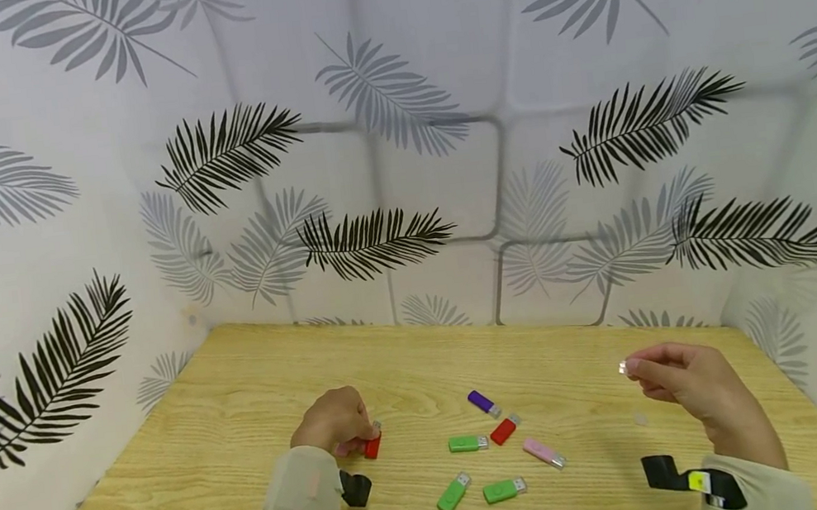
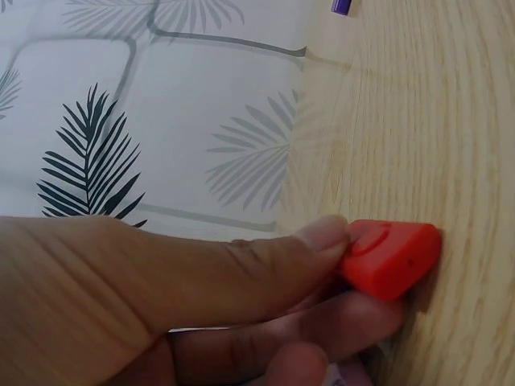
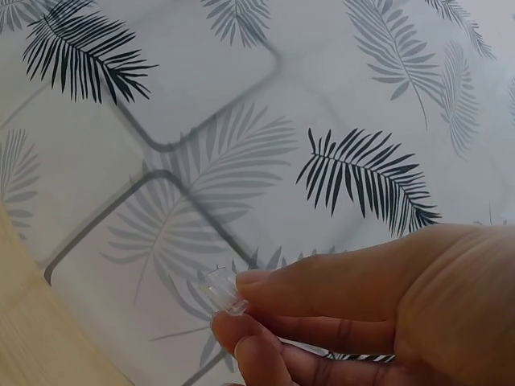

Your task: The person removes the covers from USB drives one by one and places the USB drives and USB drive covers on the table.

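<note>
At the left of the table, my left hand pinches a red USB stick between thumb and fingers, close to the wood. The left wrist view shows the stick's red end past the fingertips, with a pale pinkish patch below the fingers. Raised over the table's right side, my right hand holds a small clear plastic cap between thumb and forefinger. Between the hands lie a purple USB stick, a second red one, a pink one and three green ones, such as the nearest.
A faint clear piece lies on the light wood table below my right hand. Behind the table rises a pale wall covering with leaf prints. Black straps circle both wrists.
</note>
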The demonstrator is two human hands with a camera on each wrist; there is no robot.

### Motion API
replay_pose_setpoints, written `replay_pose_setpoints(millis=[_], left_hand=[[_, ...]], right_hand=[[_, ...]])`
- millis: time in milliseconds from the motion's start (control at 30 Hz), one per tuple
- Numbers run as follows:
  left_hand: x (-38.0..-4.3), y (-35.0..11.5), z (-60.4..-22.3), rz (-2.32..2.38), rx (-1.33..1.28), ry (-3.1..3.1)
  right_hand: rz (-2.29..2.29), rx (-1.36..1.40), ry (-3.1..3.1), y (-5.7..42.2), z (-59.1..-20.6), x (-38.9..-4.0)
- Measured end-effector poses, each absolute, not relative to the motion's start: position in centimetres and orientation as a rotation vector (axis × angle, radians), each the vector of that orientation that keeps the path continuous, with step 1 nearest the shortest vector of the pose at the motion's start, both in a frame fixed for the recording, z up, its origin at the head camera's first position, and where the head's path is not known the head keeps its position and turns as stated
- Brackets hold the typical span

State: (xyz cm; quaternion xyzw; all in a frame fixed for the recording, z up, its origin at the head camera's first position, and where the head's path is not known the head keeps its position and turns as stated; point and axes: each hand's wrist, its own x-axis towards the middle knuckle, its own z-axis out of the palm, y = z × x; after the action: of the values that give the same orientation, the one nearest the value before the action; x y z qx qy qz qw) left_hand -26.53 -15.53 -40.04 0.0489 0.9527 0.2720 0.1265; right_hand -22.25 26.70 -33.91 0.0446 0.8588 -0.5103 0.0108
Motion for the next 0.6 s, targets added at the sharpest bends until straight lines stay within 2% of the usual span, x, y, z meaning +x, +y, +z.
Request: replay_pose_setpoints(millis=[600], left_hand=[[-26.7,-15.5,-40.3,0.765,0.110,2.807]], right_hand=[[-1.414,0.315,2.653,29.3,-37.3,-23.7]])
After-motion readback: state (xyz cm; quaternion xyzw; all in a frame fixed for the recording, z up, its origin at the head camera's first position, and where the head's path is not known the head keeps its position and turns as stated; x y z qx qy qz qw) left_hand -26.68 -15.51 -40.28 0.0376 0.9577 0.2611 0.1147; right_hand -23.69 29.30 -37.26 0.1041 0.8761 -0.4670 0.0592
